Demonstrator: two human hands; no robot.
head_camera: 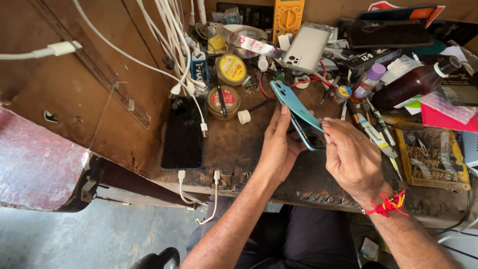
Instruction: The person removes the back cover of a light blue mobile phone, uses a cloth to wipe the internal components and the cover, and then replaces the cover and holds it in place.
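While the person is sitting at a cluttered wooden workbench (234, 144), both hands are working on a teal phone (298, 112) held up off the bench, tilted, w/ its camera end pointing up-left. Left hand (279, 147) is cradling the phone from below – thumb lying along the near edge, fingers wrapped behind. Right hand (351, 159) is pinching at the lower end, fingertips closed together against the edge where the teal back is standing slightly apart from the dark body; cannot tell whether a small tool is pinched there. A red thread band (391, 204) is sitting on the right wrist.

Nearby: a black phone (183, 133) is lying flat to the left, well apart from the hands, w/ white cables (164, 30) hanging above it. Two round tins (226, 84) are sitting just beyond it. At the back – a silver phone (306, 47) is lying face down beside a yellow multimeter (288, 15). A dark brown bottle (416, 84) is lying on its side to the right, and a yellow parts tray (406, 167) is sitting near the right hand.
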